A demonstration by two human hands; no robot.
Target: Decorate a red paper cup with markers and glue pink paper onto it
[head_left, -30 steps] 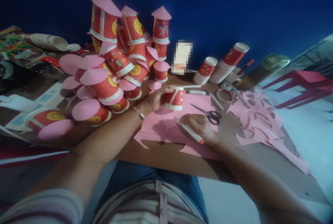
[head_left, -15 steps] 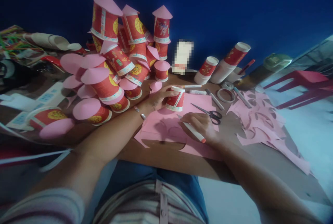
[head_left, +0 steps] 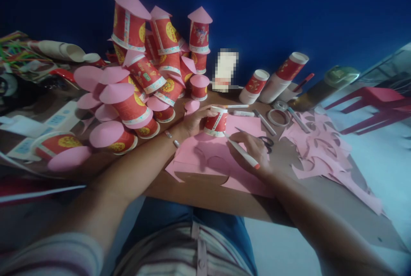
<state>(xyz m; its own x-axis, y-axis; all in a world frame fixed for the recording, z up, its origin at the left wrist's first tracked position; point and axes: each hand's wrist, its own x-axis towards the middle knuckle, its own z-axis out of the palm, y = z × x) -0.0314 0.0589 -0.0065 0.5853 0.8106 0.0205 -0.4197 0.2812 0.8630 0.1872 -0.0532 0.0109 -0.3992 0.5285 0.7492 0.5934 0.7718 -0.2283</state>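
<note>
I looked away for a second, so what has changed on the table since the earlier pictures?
The right hand, holding the pen, moved forward and rightward, now hiding more of the scissors. The red cup in the left hand turned slightly. Both hands kept their holds; the paper-topped cups stayed put.

Red stool [head_left: 383, 96] at right — dark blue wall [head_left: 257, 10] behind.
</note>
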